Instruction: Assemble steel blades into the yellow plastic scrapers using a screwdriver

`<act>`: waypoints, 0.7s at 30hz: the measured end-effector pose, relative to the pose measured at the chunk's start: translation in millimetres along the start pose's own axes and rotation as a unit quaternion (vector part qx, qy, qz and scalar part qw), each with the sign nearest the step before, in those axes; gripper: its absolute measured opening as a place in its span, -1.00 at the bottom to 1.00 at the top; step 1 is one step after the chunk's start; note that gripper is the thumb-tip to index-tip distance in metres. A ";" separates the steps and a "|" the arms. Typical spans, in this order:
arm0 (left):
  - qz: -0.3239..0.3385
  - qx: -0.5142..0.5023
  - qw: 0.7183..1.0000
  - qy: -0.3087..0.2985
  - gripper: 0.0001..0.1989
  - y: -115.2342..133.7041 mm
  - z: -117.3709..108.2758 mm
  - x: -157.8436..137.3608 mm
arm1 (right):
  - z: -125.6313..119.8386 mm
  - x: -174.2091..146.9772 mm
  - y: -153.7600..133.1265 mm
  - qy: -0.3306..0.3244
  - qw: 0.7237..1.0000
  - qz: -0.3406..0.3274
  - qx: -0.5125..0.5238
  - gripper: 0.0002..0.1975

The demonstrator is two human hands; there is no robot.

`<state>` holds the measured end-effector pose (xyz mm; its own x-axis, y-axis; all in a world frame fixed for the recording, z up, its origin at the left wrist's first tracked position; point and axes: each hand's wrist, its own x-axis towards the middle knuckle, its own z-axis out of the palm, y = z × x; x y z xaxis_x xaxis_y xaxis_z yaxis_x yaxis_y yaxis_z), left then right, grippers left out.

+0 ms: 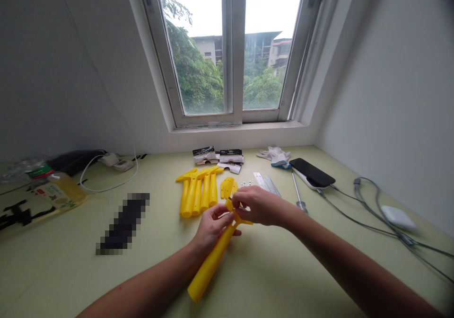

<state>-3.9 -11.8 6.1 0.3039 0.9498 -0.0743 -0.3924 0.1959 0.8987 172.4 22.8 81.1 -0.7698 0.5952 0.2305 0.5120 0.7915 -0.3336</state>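
Observation:
My left hand [213, 226] is wrapped around the upper end of a yellow plastic scraper handle [211, 264], which slants down toward me. At its flared head, my right hand [258, 205] is closed in a pinch; what lies between those fingers is too small and hidden to make out. Just beyond my hands lie loose yellow plates [228, 187], small shiny metal fasteners [245, 184] and thin metal blades [266, 184]. Several more yellow scraper handles [193, 195] lie side by side to the left of them.
Black-and-white packages [231, 156] and a glove [278, 156] lie near the window. A screwdriver [297, 189], a phone [314, 172], cables [376, 228] and a white case [399, 217] are at right. At left are a bottle [56, 190], a white cable [106, 189] and a pixelated dark object [124, 225].

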 end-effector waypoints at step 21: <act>0.004 -0.026 0.999 0.023 -0.64 -0.4 -1.0 1.2 | 8.5 -0.5 1.4 0.046 0.998 -0.028 0.016 -0.88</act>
<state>-4.2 -10.5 5.2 0.2603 0.9615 -0.0882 -0.4401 0.1994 0.8755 170.3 22.5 72.8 -0.7579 0.5619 0.3314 0.4561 0.8197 -0.3467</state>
